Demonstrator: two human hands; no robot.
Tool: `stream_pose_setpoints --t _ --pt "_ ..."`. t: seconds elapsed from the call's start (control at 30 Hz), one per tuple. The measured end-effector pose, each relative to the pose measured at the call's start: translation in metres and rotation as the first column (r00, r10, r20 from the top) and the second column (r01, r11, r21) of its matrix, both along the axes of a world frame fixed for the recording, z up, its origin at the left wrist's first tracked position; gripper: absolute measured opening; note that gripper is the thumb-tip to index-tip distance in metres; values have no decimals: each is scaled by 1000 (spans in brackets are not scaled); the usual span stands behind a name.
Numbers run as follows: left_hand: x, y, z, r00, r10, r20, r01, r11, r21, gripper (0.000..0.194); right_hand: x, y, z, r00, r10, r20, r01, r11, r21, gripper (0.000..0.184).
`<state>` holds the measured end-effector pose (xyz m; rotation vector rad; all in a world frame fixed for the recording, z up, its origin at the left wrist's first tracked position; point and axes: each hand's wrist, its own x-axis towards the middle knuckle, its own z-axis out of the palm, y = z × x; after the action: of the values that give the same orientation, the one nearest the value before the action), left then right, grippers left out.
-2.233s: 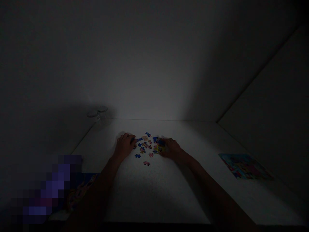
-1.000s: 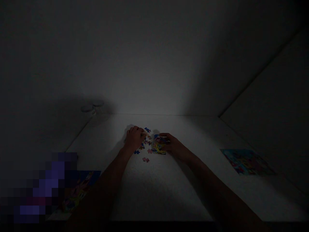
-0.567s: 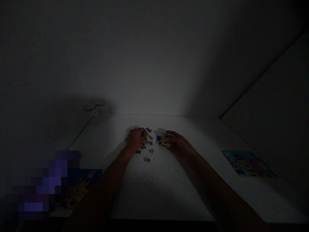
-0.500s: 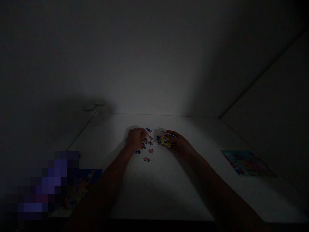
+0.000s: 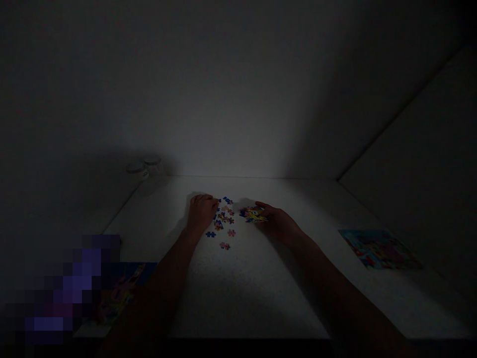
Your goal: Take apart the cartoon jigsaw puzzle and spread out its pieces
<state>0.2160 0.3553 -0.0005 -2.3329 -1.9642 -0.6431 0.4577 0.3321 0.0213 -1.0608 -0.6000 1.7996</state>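
The scene is very dark. Several loose jigsaw pieces (image 5: pixel 224 219), blue, pink and yellow, lie scattered on a white table (image 5: pixel 238 288). My left hand (image 5: pixel 200 213) rests at the left edge of the scatter, its fingers curled down onto the pieces. Whether a piece is under them is hidden. My right hand (image 5: pixel 278 221) sits at the right of the scatter and grips a joined yellow and blue puzzle section (image 5: pixel 253 214), lifted slightly off the table.
Two white-lidded jars (image 5: pixel 143 166) stand at the table's back left corner by the wall. A colourful puzzle picture sheet (image 5: pixel 380 248) lies at the right. Another colourful sheet (image 5: pixel 122 293) lies at the front left beside a blurred patch.
My left hand has shifted a little to the left, off the centre of the pieces. My right hand has tilted and raised the joined section slightly.
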Motion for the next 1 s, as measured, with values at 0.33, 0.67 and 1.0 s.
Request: stream_pose_setpoints --t 0.33,0.67,1.0 --pt "3 -9 3 998 -63 -10 64 998 29 31 4 6 -5 991 79 -104 -79 997 6 39" --pt "11 -9 2 989 -151 0 151 988 -10 22 -11 -5 0 986 151 -74 -149 988 29 14" --pt "13 -10 1 982 -187 35 188 982 -17 22 1 3 -11 989 146 -13 -143 981 128 29"
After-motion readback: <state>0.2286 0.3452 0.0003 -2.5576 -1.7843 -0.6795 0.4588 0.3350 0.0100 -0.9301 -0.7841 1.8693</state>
